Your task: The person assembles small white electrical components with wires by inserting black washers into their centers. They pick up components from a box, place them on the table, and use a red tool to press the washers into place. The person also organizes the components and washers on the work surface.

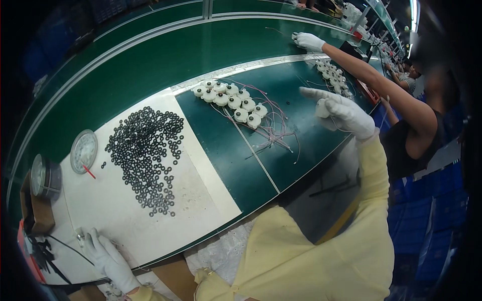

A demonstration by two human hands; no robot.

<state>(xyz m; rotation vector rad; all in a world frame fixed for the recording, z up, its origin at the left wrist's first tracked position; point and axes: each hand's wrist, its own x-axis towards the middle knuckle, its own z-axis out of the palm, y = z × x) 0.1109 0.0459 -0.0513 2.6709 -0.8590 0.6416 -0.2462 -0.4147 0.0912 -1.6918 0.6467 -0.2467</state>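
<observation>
My right hand [349, 114], in a white glove, is raised over the right edge of the green bench. It pinches a small white round part [322, 108] with thin wires, the index finger stretched out to the left. My left hand [108, 257], also gloved, lies low over the pale board at the lower left, fingers extended. Beside its fingertips is a small metallic piece [79, 234]; whether they touch is unclear. Several white round wired parts [234, 102] with black centres stand grouped on the green bench, pink and white leads spread toward me.
Many small black rings [145, 145] cover the pale board [201, 203]. A round clear dish [84, 150] with a red stick, a clear tub [46, 174] and a cardboard box [36, 210] stand left. At right, a co-worker's gloved hand [309, 42] reaches over more white parts [334, 76].
</observation>
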